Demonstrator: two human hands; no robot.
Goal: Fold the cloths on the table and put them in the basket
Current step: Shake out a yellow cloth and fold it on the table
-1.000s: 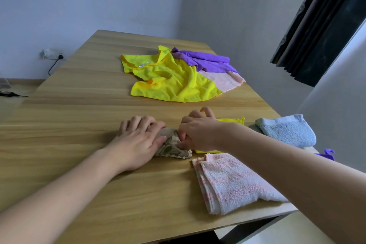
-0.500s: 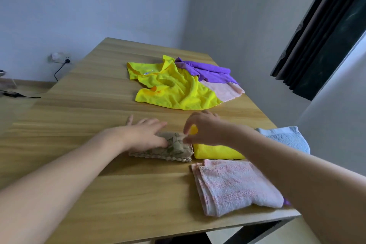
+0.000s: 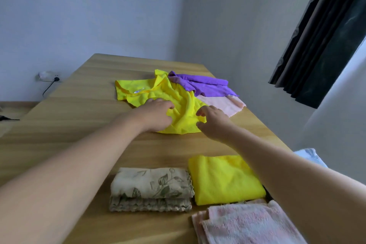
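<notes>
Now both hands are working at the crumpled yellow cloth [image 3: 174, 103], the landmark for this legend. A second ago they were pressing the floral beige cloth [image 3: 151, 188] flat at the near edge; that cloth is now lying folded and released, well nearer the viewer than the crumpled yellow cloth, so one more fold appears complete and the next piece is being taken up. The left hand [image 3: 156, 114] is resting on the near-left part of the crumpled yellow cloth with fingers curled into its fabric, seemingly gathering it. The right hand [image 3: 213, 122] is reaching in at its near-right corner with fingers loosely spread; whether it is touching the fabric yet cannot be told. A purple cloth [image 3: 204, 85] is lying unfolded just behind and right of the crumpled yellow cloth, and a pale pink cloth [image 3: 221, 103] is lying partly under both. Nearer the viewer, a folded yellow cloth [image 3: 223, 179] is sitting beside the floral one, with a folded pink towel [image 3: 247, 224] nearer still, all on the table [image 3: 79, 109]. No basket is showing, so loading remains undone.
</notes>
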